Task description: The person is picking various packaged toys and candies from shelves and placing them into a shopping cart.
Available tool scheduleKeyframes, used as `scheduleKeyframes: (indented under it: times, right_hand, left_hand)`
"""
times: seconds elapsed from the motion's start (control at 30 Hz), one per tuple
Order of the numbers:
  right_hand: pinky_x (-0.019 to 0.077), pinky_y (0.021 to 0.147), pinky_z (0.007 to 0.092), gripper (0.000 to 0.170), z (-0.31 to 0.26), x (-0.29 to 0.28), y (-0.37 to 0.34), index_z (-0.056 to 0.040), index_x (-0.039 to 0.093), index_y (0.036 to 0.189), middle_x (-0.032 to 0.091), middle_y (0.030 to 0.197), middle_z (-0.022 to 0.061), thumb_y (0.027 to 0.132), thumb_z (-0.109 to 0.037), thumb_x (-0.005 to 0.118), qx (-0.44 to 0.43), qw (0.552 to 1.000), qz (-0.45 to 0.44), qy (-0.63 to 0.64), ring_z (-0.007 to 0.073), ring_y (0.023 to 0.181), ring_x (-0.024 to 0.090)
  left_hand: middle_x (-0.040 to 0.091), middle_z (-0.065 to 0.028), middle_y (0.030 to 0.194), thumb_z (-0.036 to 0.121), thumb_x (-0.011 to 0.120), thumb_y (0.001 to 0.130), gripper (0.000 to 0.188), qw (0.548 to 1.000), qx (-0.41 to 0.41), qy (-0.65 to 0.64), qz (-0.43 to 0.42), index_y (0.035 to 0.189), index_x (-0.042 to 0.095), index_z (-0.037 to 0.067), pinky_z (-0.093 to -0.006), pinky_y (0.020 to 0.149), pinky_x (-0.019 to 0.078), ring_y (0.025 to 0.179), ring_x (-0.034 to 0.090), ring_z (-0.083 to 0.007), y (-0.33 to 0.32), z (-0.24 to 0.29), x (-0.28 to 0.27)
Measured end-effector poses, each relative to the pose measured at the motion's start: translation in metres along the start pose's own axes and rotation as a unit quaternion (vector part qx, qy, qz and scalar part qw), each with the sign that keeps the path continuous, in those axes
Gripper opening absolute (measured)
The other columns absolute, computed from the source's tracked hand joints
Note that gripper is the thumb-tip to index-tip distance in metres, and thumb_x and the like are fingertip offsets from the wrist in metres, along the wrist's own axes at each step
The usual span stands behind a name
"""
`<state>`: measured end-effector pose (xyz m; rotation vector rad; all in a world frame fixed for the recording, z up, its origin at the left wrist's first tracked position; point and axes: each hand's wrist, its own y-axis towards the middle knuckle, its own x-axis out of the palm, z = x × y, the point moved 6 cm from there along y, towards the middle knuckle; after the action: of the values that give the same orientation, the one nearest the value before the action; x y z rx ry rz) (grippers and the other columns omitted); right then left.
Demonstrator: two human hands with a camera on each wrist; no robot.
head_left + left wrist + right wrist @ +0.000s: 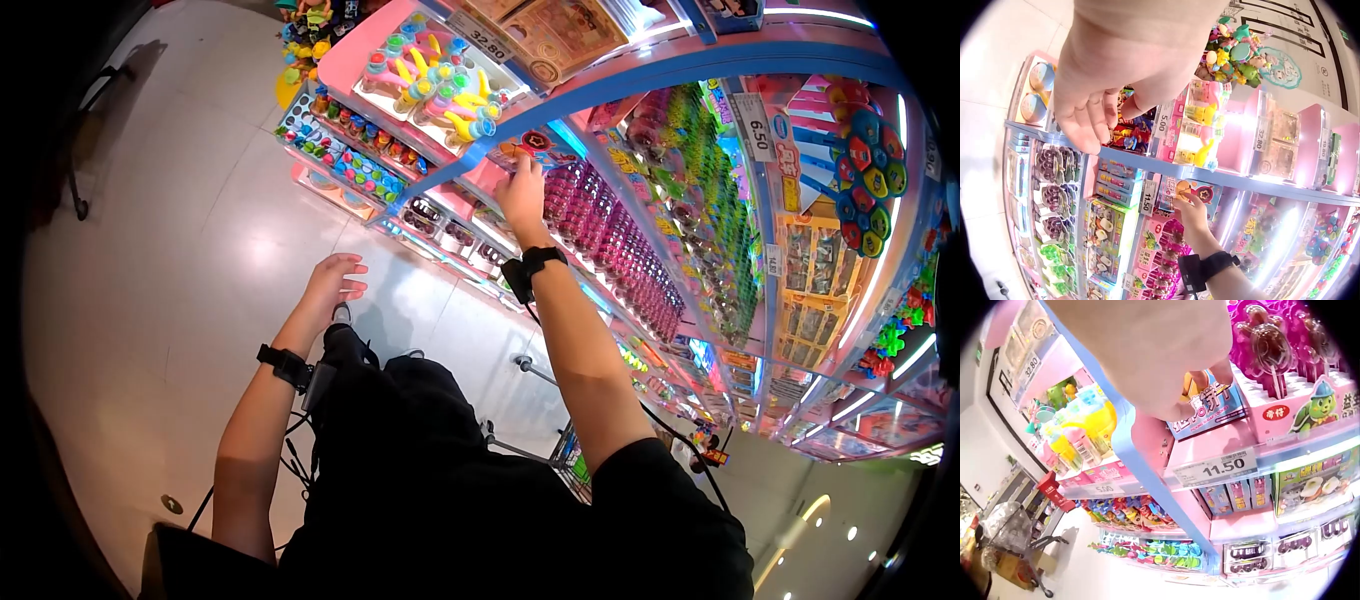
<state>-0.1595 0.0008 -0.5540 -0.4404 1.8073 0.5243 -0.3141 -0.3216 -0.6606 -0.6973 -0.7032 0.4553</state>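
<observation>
My right hand (523, 196) reaches into a shelf bay and grips a small blue printed box (1213, 406), with its thumb and fingers at the box's upper part. The box stands on the pink shelf right behind an 11.50 price tag (1222, 466). In the left wrist view the same box (1207, 195) shows a round red star picture. Beside it are rows of shiny magenta lollipop-shaped packs (1269, 347) in a pink display carton (1291, 415). My left hand (332, 285) hangs low over the floor, away from the shelves, fingers loosely bent and holding nothing.
A blue shelf post (1132, 434) stands close beside my right hand. Bottles with yellow tops (430, 85) fill the neighbouring bay. Lower shelves hold packs of dark round pieces (1247, 556). A wheeled cart (1019, 544) stands on the pale floor (200, 220).
</observation>
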Motion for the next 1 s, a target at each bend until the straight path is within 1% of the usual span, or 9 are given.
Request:
scheduleKeyframes:
  times: [0.03, 0.13, 0.17, 0.4, 0.47, 0.77, 0.87, 0.93, 1.0]
  right_hand:
    - [0.0473, 0.091, 0.0532, 0.056, 0.004, 0.003, 0.007, -0.0043, 0.043, 0.131, 0.05, 0.122, 0.0289, 0.078, -0.007, 0.062, -0.002, 1.0, -0.004, 0.011, 0.0494, 0.107, 0.054]
    - [0.0484, 0.089, 0.0539, 0.055, 0.015, 0.018, 0.022, -0.0076, 0.044, 0.13, 0.049, 0.122, 0.0292, 0.078, -0.011, 0.063, 0.086, 0.994, -0.071, -0.008, 0.0499, 0.106, 0.055]
    - [0.049, 0.089, 0.0535, 0.053, 0.016, 0.02, 0.026, -0.0098, 0.045, 0.129, 0.05, 0.119, 0.0278, 0.079, -0.014, 0.064, 0.049, 0.998, -0.034, 0.001, 0.0492, 0.106, 0.054]
    - [0.049, 0.09, 0.0522, 0.053, -0.001, 0.008, 0.032, -0.008, 0.045, 0.129, 0.05, 0.119, 0.0251, 0.079, -0.014, 0.063, 0.065, 0.995, -0.041, -0.056, 0.0469, 0.109, 0.053]
    - [0.0481, 0.092, 0.0525, 0.054, -0.001, 0.01, 0.028, -0.0048, 0.043, 0.129, 0.049, 0.124, 0.0259, 0.08, -0.015, 0.064, 0.053, 0.998, -0.04, -0.018, 0.0476, 0.111, 0.052]
    - [0.0481, 0.087, 0.0456, 0.034, -0.013, -0.013, -0.039, 0.001, 0.056, 0.114, 0.057, 0.11, 0.0233, 0.08, -0.005, 0.06, -0.008, 0.988, 0.049, 0.147, 0.0385, 0.1, 0.058]
    - [0.0511, 0.082, 0.0425, 0.032, -0.011, -0.015, -0.065, 0.0004, 0.057, 0.112, 0.059, 0.106, 0.0214, 0.08, -0.003, 0.06, 0.025, 0.973, 0.037, 0.226, 0.0344, 0.094, 0.062]
    - [0.0543, 0.076, 0.0365, 0.029, -0.014, -0.007, -0.092, -0.0011, 0.058, 0.11, 0.062, 0.1, 0.0155, 0.081, -0.002, 0.061, 0.085, 0.943, -0.021, 0.322, 0.0257, 0.089, 0.065]
    - [0.0541, 0.078, 0.0352, 0.028, -0.02, -0.005, -0.125, -0.001, 0.059, 0.11, 0.063, 0.097, 0.0125, 0.082, -0.003, 0.062, 0.087, 0.924, -0.09, 0.362, 0.0242, 0.089, 0.065]
  left_hand:
    - [0.066, -0.0085, 0.106, 0.02, 0.051, 0.093, 0.028, 1.0, -0.001, 0.0, 0.003, 0.116, 0.058, 0.005, -0.03, 0.073, 0.054, 0.08, 0.065, -0.0178, -0.003, 0.0, -0.002]
    - [0.065, -0.008, 0.106, 0.019, 0.051, 0.094, 0.028, 1.0, 0.005, -0.004, 0.014, 0.117, 0.058, 0.005, -0.0297, 0.073, 0.0538, 0.08, 0.065, -0.0172, -0.012, 0.0, -0.01]
    - [0.065, -0.0077, 0.107, 0.02, 0.051, 0.094, 0.029, 1.0, 0.004, -0.002, 0.017, 0.118, 0.057, 0.005, -0.0295, 0.075, 0.0532, 0.08, 0.065, -0.0168, -0.015, 0.0, -0.013]
    - [0.064, -0.0064, 0.108, 0.02, 0.051, 0.094, 0.029, 0.999, 0.0, -0.012, 0.032, 0.119, 0.056, 0.005, -0.0291, 0.078, 0.0523, 0.082, 0.064, -0.0159, -0.025, -0.009, -0.024]
    - [0.064, -0.0063, 0.108, 0.02, 0.051, 0.094, 0.029, 0.999, 0.003, -0.012, 0.029, 0.119, 0.056, 0.005, -0.0291, 0.078, 0.0523, 0.082, 0.064, -0.0159, -0.025, -0.01, -0.022]
    - [0.064, -0.0091, 0.111, 0.02, 0.053, 0.093, 0.032, 0.999, -0.002, 0.032, -0.028, 0.12, 0.056, 0.004, -0.03, 0.077, 0.0551, 0.085, 0.066, -0.0172, -0.009, -0.006, 0.027]
    - [0.065, -0.0096, 0.111, 0.021, 0.053, 0.093, 0.032, 0.997, -0.006, 0.058, -0.05, 0.12, 0.056, 0.004, -0.0305, 0.078, 0.0554, 0.085, 0.066, -0.0177, -0.005, -0.007, 0.045]
    - [0.065, -0.0096, 0.111, 0.021, 0.053, 0.093, 0.032, 0.995, -0.011, 0.073, -0.064, 0.12, 0.055, 0.004, -0.0305, 0.078, 0.0553, 0.085, 0.066, -0.0178, -0.004, -0.009, 0.057]
    - [0.065, -0.0093, 0.11, 0.019, 0.052, 0.094, 0.031, 0.993, -0.027, 0.092, -0.071, 0.12, 0.055, 0.004, -0.0304, 0.078, 0.0548, 0.084, 0.066, -0.0176, -0.005, -0.013, 0.07]
